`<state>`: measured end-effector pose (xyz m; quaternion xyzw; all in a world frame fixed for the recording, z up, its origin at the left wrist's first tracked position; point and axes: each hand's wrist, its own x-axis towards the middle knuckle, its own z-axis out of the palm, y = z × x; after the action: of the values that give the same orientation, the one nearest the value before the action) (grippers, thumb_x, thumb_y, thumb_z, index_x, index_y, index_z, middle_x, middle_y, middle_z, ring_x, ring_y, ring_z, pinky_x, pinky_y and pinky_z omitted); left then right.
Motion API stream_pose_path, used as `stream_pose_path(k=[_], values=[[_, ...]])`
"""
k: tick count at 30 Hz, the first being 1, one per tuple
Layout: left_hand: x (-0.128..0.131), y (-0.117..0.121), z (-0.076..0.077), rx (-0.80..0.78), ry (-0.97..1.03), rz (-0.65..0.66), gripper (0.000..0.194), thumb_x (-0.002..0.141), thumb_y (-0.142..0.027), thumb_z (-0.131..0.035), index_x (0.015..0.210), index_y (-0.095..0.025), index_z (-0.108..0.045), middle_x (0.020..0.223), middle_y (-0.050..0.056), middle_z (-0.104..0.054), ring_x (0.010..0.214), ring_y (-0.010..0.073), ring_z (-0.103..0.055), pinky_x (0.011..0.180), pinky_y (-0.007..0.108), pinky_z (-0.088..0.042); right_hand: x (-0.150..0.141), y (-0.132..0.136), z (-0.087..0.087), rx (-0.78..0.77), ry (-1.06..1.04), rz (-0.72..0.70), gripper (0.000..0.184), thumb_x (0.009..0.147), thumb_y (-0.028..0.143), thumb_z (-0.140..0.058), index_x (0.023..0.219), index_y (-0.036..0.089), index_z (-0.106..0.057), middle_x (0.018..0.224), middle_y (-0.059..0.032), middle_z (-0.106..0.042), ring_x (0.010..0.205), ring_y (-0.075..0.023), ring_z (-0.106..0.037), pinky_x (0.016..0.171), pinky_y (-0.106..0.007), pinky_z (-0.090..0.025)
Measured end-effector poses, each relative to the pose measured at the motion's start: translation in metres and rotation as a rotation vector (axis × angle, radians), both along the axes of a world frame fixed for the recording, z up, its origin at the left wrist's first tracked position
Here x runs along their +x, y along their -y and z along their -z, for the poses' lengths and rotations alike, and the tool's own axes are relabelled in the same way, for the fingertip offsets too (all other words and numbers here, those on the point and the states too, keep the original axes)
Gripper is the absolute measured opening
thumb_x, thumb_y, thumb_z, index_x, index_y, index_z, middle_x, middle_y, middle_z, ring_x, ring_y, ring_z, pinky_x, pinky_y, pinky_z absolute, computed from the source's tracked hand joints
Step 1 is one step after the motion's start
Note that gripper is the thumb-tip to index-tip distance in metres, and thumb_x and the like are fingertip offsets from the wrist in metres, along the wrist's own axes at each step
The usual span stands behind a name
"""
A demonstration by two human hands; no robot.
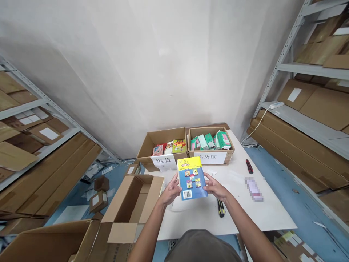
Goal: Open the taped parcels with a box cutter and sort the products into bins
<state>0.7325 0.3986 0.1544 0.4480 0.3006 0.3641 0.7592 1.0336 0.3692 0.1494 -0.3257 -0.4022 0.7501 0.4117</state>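
A book with a yellow and blue cover point(192, 178) is held up over the white table, its barcode side facing me. My left hand point(171, 190) grips its left edge, and my right hand point(215, 187) grips the right edge. Just behind the book stand two open cardboard boxes with paper labels. The left box point(144, 148) contains several books, one of them yellow. In the right box point(231, 151) lie several green and white small cartons. A black and yellow utility knife point(220, 208) rests on the table below my right hand.
An open, tall cardboard box point(120, 203) stands at the table's left. A red and black utility knife point(249, 166) and a blurred pinkish item point(254, 189) lie on the table point(261, 214) at right. Shelves point(313, 69) loaded with cartons flank both sides.
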Motion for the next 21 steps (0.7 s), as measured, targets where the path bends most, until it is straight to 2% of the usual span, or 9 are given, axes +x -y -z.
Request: stream_pose_path(k=[3, 6, 8, 10, 13, 15, 18, 19, 21], values=[[0.003, -0.005, 0.003, 0.074, -0.156, -0.156, 0.096, 0.080, -0.036, -0.085, 0.161, -0.040, -0.033, 0.157, 0.014, -0.047, 0.122, 0.0284, -0.064, 0.099, 0.043, -0.054, 0.000, -0.005, -0.001, 0.026, 0.051, 0.048, 0.087, 0.070, 0.038, -0.088, 0.147, 0.031, -0.046, 0.122, -0.0104, -0.073, 0.100, -0.0284, -0.074, 0.082, -0.041, -0.058], [0.025, -0.001, 0.006, 0.192, -0.330, -0.345, 0.082, 0.079, -0.040, -0.085, 0.152, -0.033, -0.050, 0.152, 0.014, -0.052, 0.123, 0.0283, -0.062, 0.100, 0.043, -0.053, -0.014, -0.006, -0.004, 0.125, 0.162, 0.181, 0.083, 0.076, 0.033, -0.080, 0.150, 0.033, -0.043, 0.129, -0.0107, -0.069, 0.099, -0.0269, -0.073, 0.082, -0.041, -0.058], [0.049, 0.007, 0.009, 0.228, -0.313, -0.302, 0.083, 0.080, -0.040, -0.084, 0.154, -0.033, -0.047, 0.153, 0.014, -0.051, 0.122, 0.0286, -0.062, 0.098, 0.043, -0.055, -0.031, -0.002, -0.005, 0.245, 0.264, 0.231, 0.079, 0.079, 0.028, -0.072, 0.152, 0.035, -0.043, 0.139, -0.0108, -0.062, 0.109, -0.0274, -0.070, 0.086, -0.041, -0.058], [0.071, 0.014, 0.010, 0.240, -0.248, -0.277, 0.093, 0.081, -0.039, -0.083, 0.161, -0.035, -0.035, 0.157, 0.014, -0.048, 0.126, 0.0292, -0.060, 0.097, 0.042, -0.056, -0.049, 0.004, -0.005, 0.396, 0.363, 0.225, 0.076, 0.080, 0.023, -0.065, 0.153, 0.037, -0.045, 0.152, -0.0096, -0.052, 0.127, -0.0292, -0.061, 0.092, -0.042, -0.057], [0.081, 0.016, 0.004, 0.233, -0.193, -0.337, 0.095, 0.083, -0.038, -0.080, 0.163, -0.032, -0.030, 0.155, 0.013, -0.052, 0.127, 0.0295, -0.061, 0.100, 0.043, -0.055, -0.059, 0.008, -0.004, 0.529, 0.443, 0.152, 0.075, 0.082, 0.021, -0.062, 0.153, 0.040, -0.047, 0.160, -0.0055, -0.043, 0.143, -0.0293, -0.047, 0.102, -0.045, -0.053], [0.070, 0.012, -0.003, 0.212, -0.121, -0.344, 0.094, 0.082, -0.037, -0.081, 0.162, -0.031, -0.033, 0.155, 0.013, -0.053, 0.126, 0.0303, -0.062, 0.105, 0.044, -0.053, -0.051, 0.003, -0.002, 0.487, 0.478, 0.214, 0.074, 0.083, 0.025, -0.065, 0.154, 0.039, -0.047, 0.154, -0.0064, -0.049, 0.140, -0.0298, -0.049, 0.106, -0.048, -0.050], [0.040, 0.008, -0.014, 0.158, -0.005, -0.295, 0.095, 0.079, -0.035, -0.084, 0.161, -0.033, -0.034, 0.159, 0.012, -0.049, 0.131, 0.0333, -0.060, 0.106, 0.046, -0.053, -0.033, -0.014, 0.001, 0.306, 0.503, 0.389, 0.080, 0.079, 0.035, -0.076, 0.153, 0.036, -0.046, 0.145, -0.0096, -0.056, 0.131, -0.0312, -0.055, 0.104, -0.050, -0.051], [0.029, 0.008, -0.017, 0.130, 0.011, -0.275, 0.096, 0.079, -0.034, -0.084, 0.161, -0.033, -0.034, 0.159, 0.012, -0.049, 0.132, 0.0339, -0.060, 0.105, 0.046, -0.054, -0.030, -0.020, 0.003, 0.236, 0.460, 0.373, 0.083, 0.076, 0.037, -0.079, 0.153, 0.035, -0.045, 0.143, -0.0105, -0.058, 0.127, -0.0312, -0.058, 0.101, -0.050, -0.053], [0.009, 0.009, -0.020, 0.066, 0.017, -0.258, 0.098, 0.078, -0.033, -0.085, 0.161, -0.034, -0.033, 0.159, 0.013, -0.049, 0.132, 0.0343, -0.060, 0.103, 0.046, -0.055, -0.031, -0.032, 0.005, 0.114, 0.286, 0.210, 0.089, 0.071, 0.038, -0.085, 0.151, 0.033, -0.045, 0.135, -0.0111, -0.063, 0.118, -0.0303, -0.064, 0.095, -0.048, -0.055]])
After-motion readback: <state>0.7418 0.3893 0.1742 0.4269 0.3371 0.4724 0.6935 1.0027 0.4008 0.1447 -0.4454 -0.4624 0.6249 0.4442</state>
